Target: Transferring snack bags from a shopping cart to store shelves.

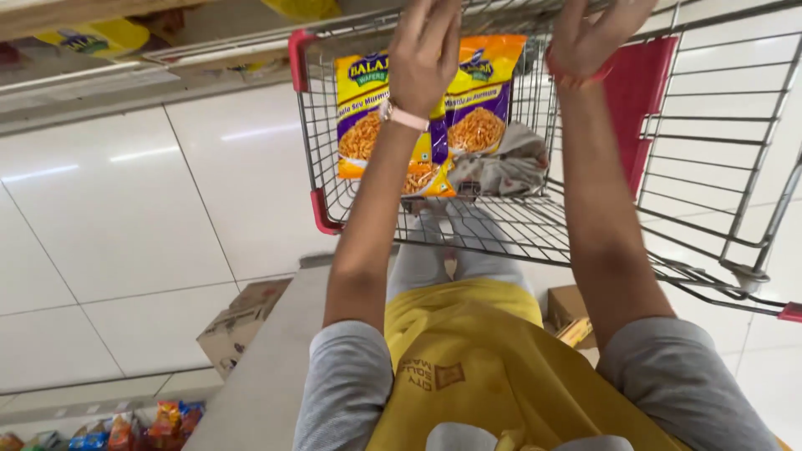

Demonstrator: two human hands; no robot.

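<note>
A shopper's left hand [424, 52] reaches over yellow-and-purple snack packets [426, 117] lying in a wire shopping cart [535, 225], fingers loosely extended, gripping nothing visible; the right hand [595, 38] rests at the cart's rim, fingers cut off by the frame; steady, two-handed placement likely keeps packets flat beside the crumpled cloth [505, 167].

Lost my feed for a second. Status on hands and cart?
Left hand open over snack bags inside wire cart. Right hand at the cart's top edge, grip unclear. Grey cloth beside the bags.
</note>
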